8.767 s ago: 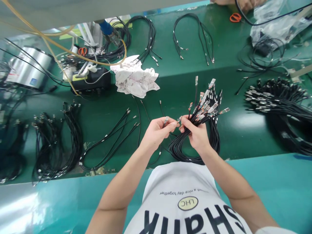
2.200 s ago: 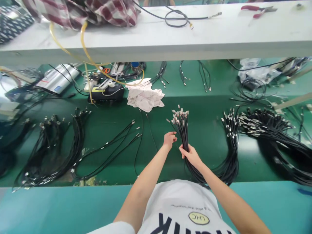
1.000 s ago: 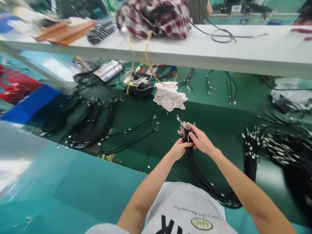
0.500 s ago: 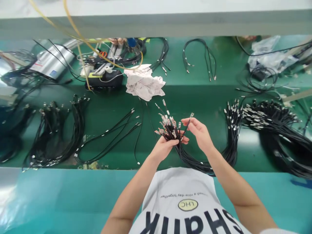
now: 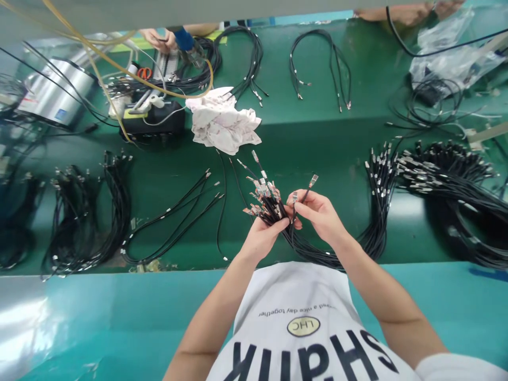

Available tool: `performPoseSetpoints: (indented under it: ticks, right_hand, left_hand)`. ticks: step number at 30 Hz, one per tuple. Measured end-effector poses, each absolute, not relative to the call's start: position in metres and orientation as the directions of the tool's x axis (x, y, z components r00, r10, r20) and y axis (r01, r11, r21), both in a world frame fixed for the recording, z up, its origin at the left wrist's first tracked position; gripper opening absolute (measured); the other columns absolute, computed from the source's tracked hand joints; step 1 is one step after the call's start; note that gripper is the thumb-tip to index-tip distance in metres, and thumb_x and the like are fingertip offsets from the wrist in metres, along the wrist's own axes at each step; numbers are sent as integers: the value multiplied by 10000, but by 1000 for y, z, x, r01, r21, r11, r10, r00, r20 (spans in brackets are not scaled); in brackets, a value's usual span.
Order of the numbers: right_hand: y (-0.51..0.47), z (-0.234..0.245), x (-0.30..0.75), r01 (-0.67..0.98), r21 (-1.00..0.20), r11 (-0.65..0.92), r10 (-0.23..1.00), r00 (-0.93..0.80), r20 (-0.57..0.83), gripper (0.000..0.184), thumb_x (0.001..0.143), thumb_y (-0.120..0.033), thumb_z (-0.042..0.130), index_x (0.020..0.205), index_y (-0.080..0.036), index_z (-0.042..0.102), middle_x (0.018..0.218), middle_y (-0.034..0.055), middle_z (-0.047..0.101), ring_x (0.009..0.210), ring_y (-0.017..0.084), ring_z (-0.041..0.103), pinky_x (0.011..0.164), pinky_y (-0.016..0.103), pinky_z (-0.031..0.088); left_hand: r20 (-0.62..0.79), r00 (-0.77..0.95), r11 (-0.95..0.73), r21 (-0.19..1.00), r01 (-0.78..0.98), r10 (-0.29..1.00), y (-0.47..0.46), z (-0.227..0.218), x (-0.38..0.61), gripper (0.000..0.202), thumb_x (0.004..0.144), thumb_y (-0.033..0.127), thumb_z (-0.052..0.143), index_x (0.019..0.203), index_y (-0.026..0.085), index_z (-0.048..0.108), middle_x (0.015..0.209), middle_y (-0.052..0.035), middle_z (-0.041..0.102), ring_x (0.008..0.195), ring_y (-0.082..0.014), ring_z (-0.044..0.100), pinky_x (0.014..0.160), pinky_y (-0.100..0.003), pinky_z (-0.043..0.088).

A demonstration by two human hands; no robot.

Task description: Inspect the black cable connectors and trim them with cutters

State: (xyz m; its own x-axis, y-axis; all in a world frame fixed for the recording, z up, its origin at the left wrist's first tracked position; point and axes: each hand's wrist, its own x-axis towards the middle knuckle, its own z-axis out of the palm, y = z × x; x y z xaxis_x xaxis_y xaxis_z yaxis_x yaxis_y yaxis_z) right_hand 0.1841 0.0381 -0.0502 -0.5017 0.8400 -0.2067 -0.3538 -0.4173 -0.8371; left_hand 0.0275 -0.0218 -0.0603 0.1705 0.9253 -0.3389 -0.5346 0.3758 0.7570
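Note:
My left hand [image 5: 264, 233] is closed round a bundle of black cables [image 5: 269, 203], just below their metal-tipped ends. Those ends fan up and to the left, a couple of them standing higher than the others. Just right of the bundle, my right hand [image 5: 319, 214] pinches black cables between thumb and fingers. One cable's flat metal connector [image 5: 313, 180] sticks up above the fingertips, and a second connector [image 5: 295, 197] shows by the thumb. From under my hands the cables sweep right in a curve toward an upright bunch of cable ends [image 5: 380, 180].
A thick coil of cables [image 5: 440, 174] lies at the right. More cable bundles [image 5: 117, 201] rest at the left, with several loose cables [image 5: 174, 217] nearer. Beyond are a crumpled white cloth [image 5: 226, 121], a silver box [image 5: 59, 92] and another person's hands [image 5: 161, 39].
My right thumb and fingers have come down onto a second cable beside the bundle. The left hand keeps its hold. The view has tilted, showing more of the far bench and other people's hands.

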Motion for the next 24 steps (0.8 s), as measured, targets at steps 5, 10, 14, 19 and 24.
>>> performPoseSetpoints:
  ticks: [5,10,14,19,24]
  right_hand:
    - [37,-51,184,-372,-839,-397,850,-494,-183,208,848,-356,738,937,-198,637,916,29,605,676,114,574,460,230,474]
    - [35,-47,182,-304,-884,-357,885,-412,-216,249,826,-375,760,884,-187,607,797,3,574,600,96,553,421,212,447]
    - [34,-47,183,-275,-915,-294,903,-394,-171,242,821,-348,765,883,-174,609,843,8,598,549,80,550,431,228,462]
    - [34,-47,186,-231,-927,-295,891,-418,-179,266,814,-357,769,892,-174,592,889,5,630,497,64,542,468,244,479]
    - [42,-39,192,-181,-968,-172,953,-279,-118,221,878,-364,715,1023,-200,688,961,20,674,824,115,650,815,265,540]
  left_hand:
    - [-309,146,339,784,-520,940,-22,-63,32,243,814,244,772,1038,173,706,875,-38,733,874,-214,714,890,-376,532]
    - [-303,146,335,803,-492,942,-23,-64,35,233,822,222,761,1043,170,708,851,-37,738,848,-196,706,868,-348,524]
    - [-310,133,335,807,-487,941,-23,-64,36,240,816,214,765,1046,176,707,838,-28,734,818,-176,690,880,-344,524]
    - [-315,128,337,812,-476,940,-22,-64,36,255,816,220,765,1057,167,700,832,-32,723,812,-173,679,857,-336,529]
    - [-291,176,340,808,-481,940,-20,-60,34,228,832,240,753,1029,143,692,841,-55,705,814,-179,660,839,-339,515]
